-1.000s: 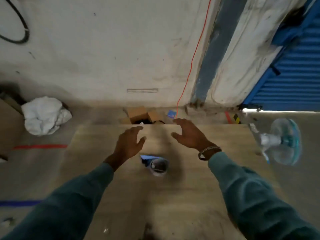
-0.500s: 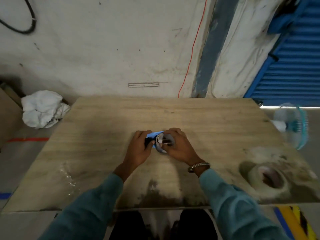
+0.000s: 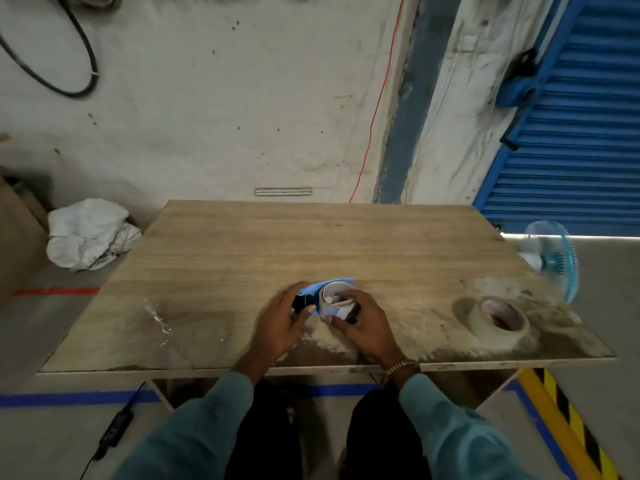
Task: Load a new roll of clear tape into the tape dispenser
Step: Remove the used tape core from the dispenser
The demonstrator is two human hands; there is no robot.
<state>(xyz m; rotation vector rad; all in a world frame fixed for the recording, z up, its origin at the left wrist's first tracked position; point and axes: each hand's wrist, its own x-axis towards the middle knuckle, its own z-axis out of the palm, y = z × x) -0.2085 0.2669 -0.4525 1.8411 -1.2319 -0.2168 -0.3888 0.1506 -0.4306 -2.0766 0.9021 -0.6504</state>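
Observation:
A blue tape dispenser (image 3: 327, 285) lies near the front middle of the wooden table (image 3: 311, 244). A pale, nearly spent roll core (image 3: 333, 295) sits in it. My left hand (image 3: 280, 323) grips the dispenser's black left end. My right hand (image 3: 363, 323) holds the core and the dispenser's right side, with fingers curled over them. A full roll of clear tape (image 3: 498, 322) lies flat at the table's front right, apart from both hands.
A crumpled scrap of clear film (image 3: 157, 318) lies at the table's front left. A white cloth bundle (image 3: 90, 232) rests on the floor to the left. A small blue fan (image 3: 554, 259) stands past the right edge. The wall is close behind the table.
The camera has tilted down and the table now sits lower in view. Both hands, open above the dispenser a second ago, have come down and closed on it.

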